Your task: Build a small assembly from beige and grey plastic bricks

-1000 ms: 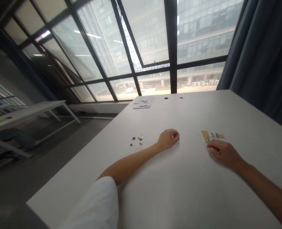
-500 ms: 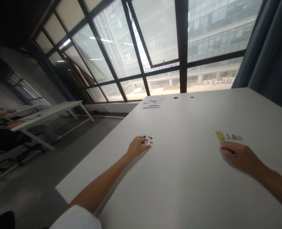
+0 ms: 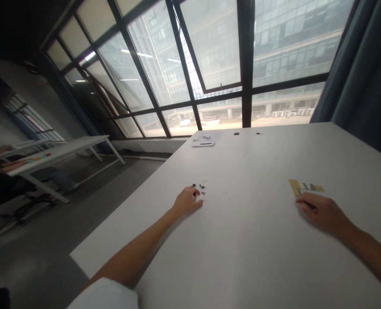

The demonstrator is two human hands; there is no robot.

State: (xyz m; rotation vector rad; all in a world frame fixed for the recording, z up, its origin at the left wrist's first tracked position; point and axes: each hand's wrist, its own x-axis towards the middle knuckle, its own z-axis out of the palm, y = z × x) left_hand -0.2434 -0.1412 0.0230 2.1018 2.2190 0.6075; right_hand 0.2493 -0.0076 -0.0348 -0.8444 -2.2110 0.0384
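On the white table my left hand point(image 3: 187, 201) rests with thumb and fingers apart, and nothing shows between them. Just beyond its fingertips lies a cluster of several small dark and grey pieces point(image 3: 203, 187), along with a pale yellow piece point(image 3: 205, 183). To the right, my right hand point(image 3: 321, 210) is curled, its thumb and forefinger pinched at the near corner of a flat yellow piece point(image 3: 293, 185). A yellow strip with grey bars across it point(image 3: 312, 187) extends rightward from that piece. The hand covers part of its near side.
Papers point(image 3: 205, 139) with a dark pen-like item lie at the table's far left. A round dark disc point(image 3: 236, 134) and a small dark object point(image 3: 258, 133) sit near the far edge. The table's left edge drops to the floor. Another table point(image 3: 64, 150) stands left, with people's arms on it.
My left thumb and fingers have spread slightly farther apart and drawn back a little from the small pieces. My right hand stays at the yellow piece. The whole view has shifted slightly.
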